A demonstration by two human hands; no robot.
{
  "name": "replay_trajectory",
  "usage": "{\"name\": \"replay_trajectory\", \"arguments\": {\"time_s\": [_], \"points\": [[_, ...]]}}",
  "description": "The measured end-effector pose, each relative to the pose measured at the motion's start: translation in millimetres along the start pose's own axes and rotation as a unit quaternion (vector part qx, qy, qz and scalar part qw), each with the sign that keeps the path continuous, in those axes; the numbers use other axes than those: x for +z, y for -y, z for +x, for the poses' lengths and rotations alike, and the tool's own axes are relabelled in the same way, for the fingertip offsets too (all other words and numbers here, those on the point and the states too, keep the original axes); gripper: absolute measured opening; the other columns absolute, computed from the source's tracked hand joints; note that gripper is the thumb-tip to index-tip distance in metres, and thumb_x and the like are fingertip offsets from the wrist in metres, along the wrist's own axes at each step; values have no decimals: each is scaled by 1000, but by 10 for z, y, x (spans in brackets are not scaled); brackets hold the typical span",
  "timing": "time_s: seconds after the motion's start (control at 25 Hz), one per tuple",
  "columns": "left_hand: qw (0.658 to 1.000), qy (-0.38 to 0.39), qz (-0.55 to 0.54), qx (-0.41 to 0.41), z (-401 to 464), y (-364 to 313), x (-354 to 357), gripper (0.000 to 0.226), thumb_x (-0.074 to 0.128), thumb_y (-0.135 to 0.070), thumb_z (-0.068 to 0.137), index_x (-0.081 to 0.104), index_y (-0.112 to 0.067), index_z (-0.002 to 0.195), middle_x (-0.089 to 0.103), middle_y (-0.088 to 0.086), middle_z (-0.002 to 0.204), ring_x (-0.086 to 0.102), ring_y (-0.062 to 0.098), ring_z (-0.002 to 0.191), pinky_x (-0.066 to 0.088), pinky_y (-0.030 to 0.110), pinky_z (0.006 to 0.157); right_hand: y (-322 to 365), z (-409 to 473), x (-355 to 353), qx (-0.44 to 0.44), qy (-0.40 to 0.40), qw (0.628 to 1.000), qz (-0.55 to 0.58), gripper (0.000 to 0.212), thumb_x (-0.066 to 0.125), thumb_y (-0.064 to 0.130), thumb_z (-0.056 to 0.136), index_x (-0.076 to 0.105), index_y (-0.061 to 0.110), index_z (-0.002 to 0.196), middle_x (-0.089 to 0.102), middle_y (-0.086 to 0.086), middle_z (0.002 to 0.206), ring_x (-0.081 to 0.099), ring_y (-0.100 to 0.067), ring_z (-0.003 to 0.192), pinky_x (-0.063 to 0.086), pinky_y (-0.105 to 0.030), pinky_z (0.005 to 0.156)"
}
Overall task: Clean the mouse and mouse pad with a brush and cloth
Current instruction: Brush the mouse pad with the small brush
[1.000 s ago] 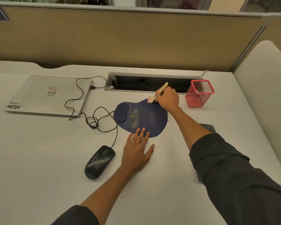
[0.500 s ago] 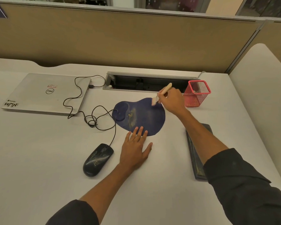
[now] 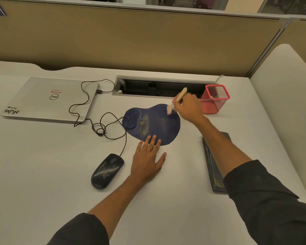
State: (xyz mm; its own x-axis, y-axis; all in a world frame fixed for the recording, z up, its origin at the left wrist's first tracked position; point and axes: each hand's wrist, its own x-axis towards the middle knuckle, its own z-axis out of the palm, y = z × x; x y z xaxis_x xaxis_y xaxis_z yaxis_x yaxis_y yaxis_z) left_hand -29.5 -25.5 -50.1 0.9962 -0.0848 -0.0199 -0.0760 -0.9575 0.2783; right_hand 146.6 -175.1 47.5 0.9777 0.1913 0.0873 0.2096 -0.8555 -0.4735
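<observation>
Brushing the mouse pad [image 3: 154, 123] is the step in hand: the right hand [image 3: 189, 107] is gripping the brush [image 3: 175, 101] by its wooden handle, bristles meeting the pad's far edge near the red mesh holder [image 3: 215, 99]. The left hand [image 3: 147, 162] is lying flat, fingertips [image 3: 154, 138] pressing the pad's near edge to steady it. The mouse [image 3: 107, 171] is sitting just left of that hand, dusty-looking. Next, I judge, strokes should be working across the pad's pale smears toward one edge.
</observation>
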Motion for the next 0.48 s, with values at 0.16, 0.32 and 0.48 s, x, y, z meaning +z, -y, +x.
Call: {"name": "replay_trajectory", "arguments": {"time_s": [0.16,0.32,0.48], "points": [[1000,-3,-2,1,4,0,10,64,19,-58,97,14,-25,152,10,-2,160,-1,15,148,-3,35,119,-26,33,-54,-10,33,992,-123,24,52,29,93,61,7,91,62,-7,80,60,-23,74,44,-35,65],[1000,-4,5,0,-2,8,19,64,18,-58,97,14,-25,152,9,-2,160,-1,15,148,-5,33,117,100,-68,50,-47,34,997,-41,28,52,34,94,65,10,92,61,-3,77,57,-16,69,41,-29,64],[1000,-6,5,-2,3,-2,17,64,17,-58,96,13,-26,152,10,-2,160,0,15,148,-4,34,117,148,-47,83,-65,-4,993,-99,27,50,32,94,65,10,93,58,-4,73,53,-17,68,37,-33,73]]}}
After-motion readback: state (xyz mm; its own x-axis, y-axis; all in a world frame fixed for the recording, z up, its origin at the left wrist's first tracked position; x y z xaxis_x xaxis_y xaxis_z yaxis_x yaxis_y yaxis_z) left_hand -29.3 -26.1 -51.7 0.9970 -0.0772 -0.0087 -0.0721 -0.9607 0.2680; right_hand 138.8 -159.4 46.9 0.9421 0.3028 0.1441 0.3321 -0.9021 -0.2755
